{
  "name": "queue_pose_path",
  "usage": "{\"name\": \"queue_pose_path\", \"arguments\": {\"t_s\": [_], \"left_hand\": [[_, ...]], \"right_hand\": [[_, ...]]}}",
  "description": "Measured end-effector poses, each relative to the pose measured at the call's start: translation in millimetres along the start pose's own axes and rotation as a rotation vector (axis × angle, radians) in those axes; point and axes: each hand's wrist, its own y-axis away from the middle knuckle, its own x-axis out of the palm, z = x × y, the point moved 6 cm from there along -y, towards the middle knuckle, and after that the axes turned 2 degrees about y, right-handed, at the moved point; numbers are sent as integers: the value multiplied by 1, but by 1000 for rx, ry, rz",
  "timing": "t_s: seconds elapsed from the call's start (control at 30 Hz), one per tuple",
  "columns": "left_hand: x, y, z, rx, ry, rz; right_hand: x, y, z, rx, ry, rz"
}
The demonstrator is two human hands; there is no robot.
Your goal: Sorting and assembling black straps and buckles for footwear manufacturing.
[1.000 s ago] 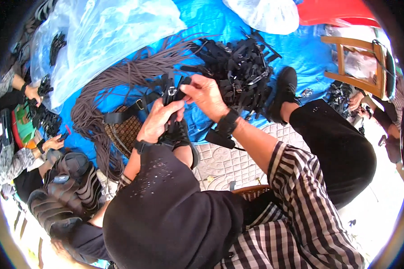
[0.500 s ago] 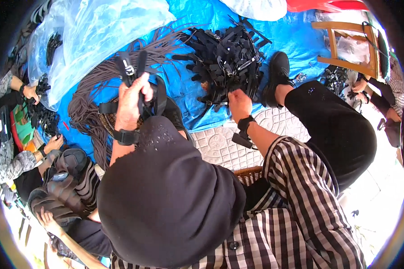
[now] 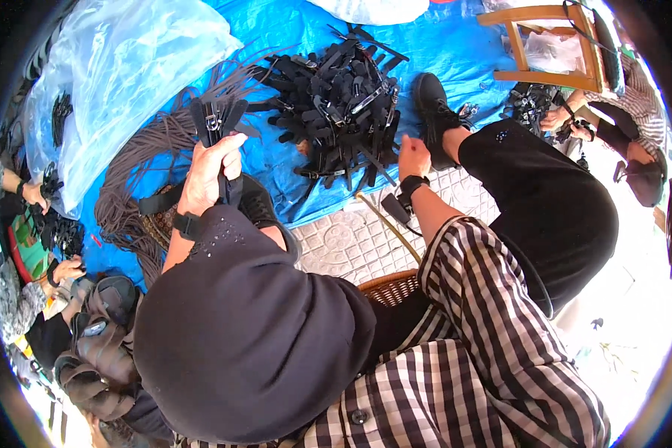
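Head view, read from my remote seat. Noting by size, largest first.

Blue tarp [image 3: 444, 48] underlies it all. Landmark: heap [image 3: 343, 108] of black buckled straps. Clear bag [image 3: 127, 82] left of the heap, apart from it. Brown cords [image 3: 127, 164], a long bundle, left of the heap and on the bag's near side. Stool [image 3: 545, 77] right of the heap, seemingly tipped over. Basket [image 3: 388, 289] on the heap's near side, well apart. Black shoe [image 3: 434, 112] just right of the heap.

Left hand [image 3: 205, 172]: left of the heap, fist closed round several straps [image 3: 215, 133]; I cannot count them. Right hand [image 3: 413, 158]: just right of the heap's near part, fingers curled in; I cannot tell whether they pinch anything.

Relation I mark: heap sits between the two hands and a little beyond them, so leftward and away from the right, rightward and away from the left. Right hand clearly nearer. Held straps run lengthwise away from me, free ends fanned past the fist. Heap shows no single long axis; straps splay every way, one slim strap [image 3: 378, 164] slanting toward me beside the right hand.

Smallest: metal buckle [image 3: 212, 118] on the held straps, above the fist.
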Motion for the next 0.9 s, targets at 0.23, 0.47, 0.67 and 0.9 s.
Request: {"name": "queue_pose_path", "arguments": {"t_s": [0.23,0.47,0.67,0.9], "left_hand": [[62,-34,-12,-46,-295,154],[81,-50,8,-34,-245,167],[105,-50,27,-78,-168,273],[66,-37,19,-25,-122,168]], "right_hand": [[39,-58,12,80,88,167],[12,-54,1,133,-408,247],[17,-12,-68,22,-59,182],[30,15,-12,64,-61,436]]}}
